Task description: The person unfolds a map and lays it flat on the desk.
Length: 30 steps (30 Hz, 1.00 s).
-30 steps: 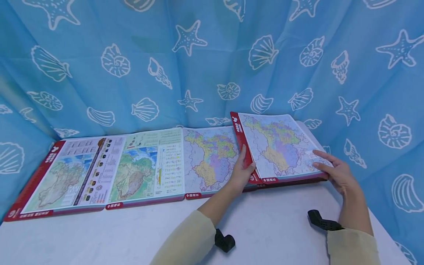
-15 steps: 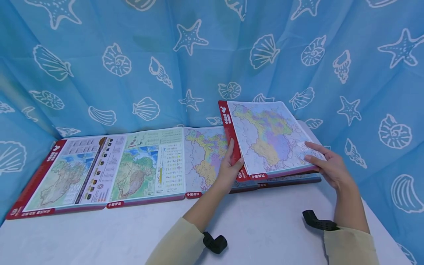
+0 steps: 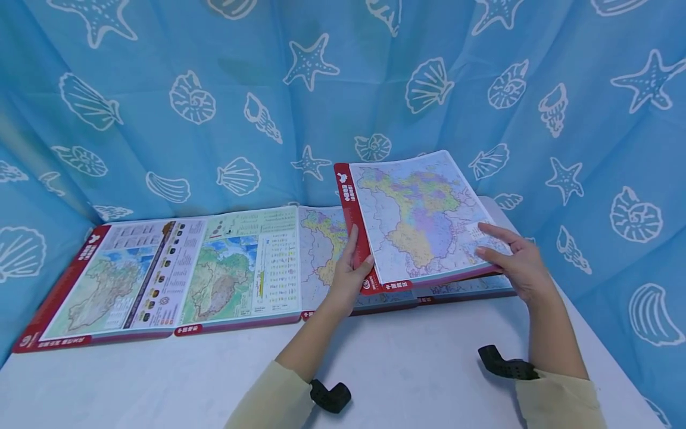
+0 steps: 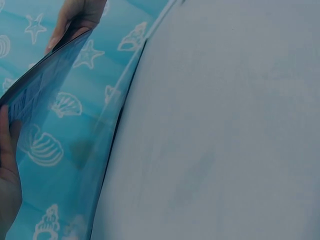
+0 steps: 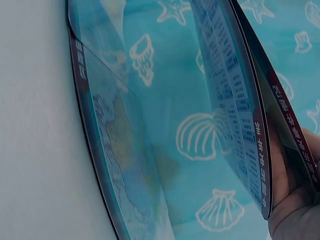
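Observation:
Both hands hold a laminated map with a red left margin, tilted above the row of maps at the right. My left hand grips its lower left edge, thumb on top over the red strip. My right hand pinches the right edge, thumb and a finger on the printed face, other fingers beneath. In the right wrist view, the right hand has fingers between two layers of the map. The left wrist view shows the left hand and right hand at the map's curved edge.
Along the back of the white table lie a map with a red margin, a green relief map and a partly covered coloured map. More map sheets lie under the held one. A blue shell-patterned curtain hangs close behind.
Both hands have lifted the map off the pile and carried it to the left, so it now covers more of the coloured map. The sheets beneath have come into view.

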Tool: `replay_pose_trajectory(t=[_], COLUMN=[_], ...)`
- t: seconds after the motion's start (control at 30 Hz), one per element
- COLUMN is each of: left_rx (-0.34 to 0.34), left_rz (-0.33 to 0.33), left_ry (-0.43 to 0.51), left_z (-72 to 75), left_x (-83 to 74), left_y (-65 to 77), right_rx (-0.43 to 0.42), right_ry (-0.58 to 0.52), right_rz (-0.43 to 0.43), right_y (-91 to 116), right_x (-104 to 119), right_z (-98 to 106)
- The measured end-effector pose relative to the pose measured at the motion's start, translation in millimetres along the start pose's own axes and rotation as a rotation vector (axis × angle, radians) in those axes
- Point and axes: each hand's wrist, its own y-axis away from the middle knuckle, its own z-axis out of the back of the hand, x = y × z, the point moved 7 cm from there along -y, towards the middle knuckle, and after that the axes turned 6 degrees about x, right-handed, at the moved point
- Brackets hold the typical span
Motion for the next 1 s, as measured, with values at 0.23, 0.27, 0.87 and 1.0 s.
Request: replay_pose_trajectory(t=[0.23, 0.27, 0.87, 1.0], left_rx=[-0.001, -0.005, -0.050, -0.064], left_rz=[-0.016, -0.015, 0.007, 0.009], left_ry=[0.026, 0.027, 0.010, 0.003], left_z=[14.6, 17.2, 62.7, 71.1], left_x=[-6.3, -6.8, -22.4, -23.1], left_y=[7.3, 8.7, 36.6, 42.4], right_rx=[0.002, 0.003, 0.040, 0.056], right_ry=[-0.001, 0.003, -0.004, -0.009], right_rz=[0.028, 0.034, 0.092, 0.107], right_y=[0.2, 0.1, 5.2, 6.2], right_x=[7.7, 8.8, 26.0, 27.1], right_z=[-16.8, -19.5, -66.1, -76.4])
